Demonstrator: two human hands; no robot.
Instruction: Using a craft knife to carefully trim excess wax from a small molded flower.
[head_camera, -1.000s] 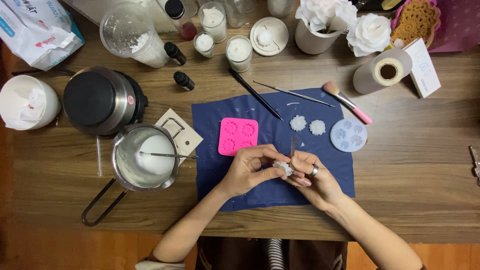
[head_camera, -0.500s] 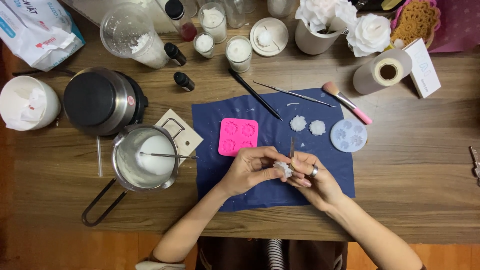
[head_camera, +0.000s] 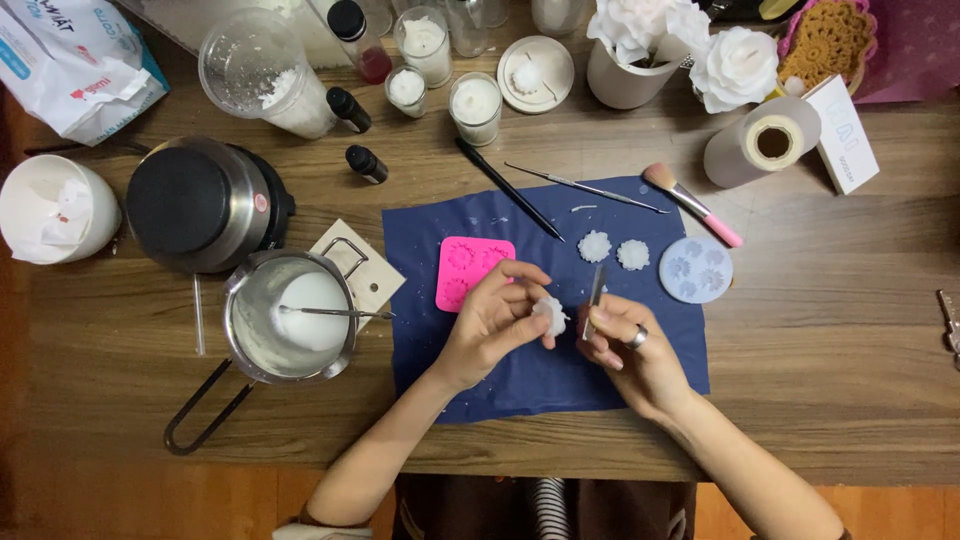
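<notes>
Little has changed since a second ago: our left hand (head_camera: 487, 325) still pinches the small white wax flower (head_camera: 551, 314) over the blue mat's (head_camera: 430, 330) near middle, while our right hand (head_camera: 625, 345) keeps gripping the thin metal tool (head_camera: 594, 298) just beside it, so trimming continues.

Wooden table (head_camera: 820, 330), plank grain running left to right. Blue cloth (head_camera: 520, 375) at centre front. Left: metal pot (head_camera: 290, 315) standing partly on a card (head_camera: 372, 275), black hotplate (head_camera: 200, 205) behind it, white tub (head_camera: 50, 210) at the left edge. Rear: plastic cup (head_camera: 262, 70), two dark dropper bottles (head_camera: 358, 135), glass candle jars (head_camera: 476, 105), white vase (head_camera: 625, 80), paper roll (head_camera: 760, 148). Black stick (head_camera: 480, 170) crosses from wood onto the cloth.
</notes>
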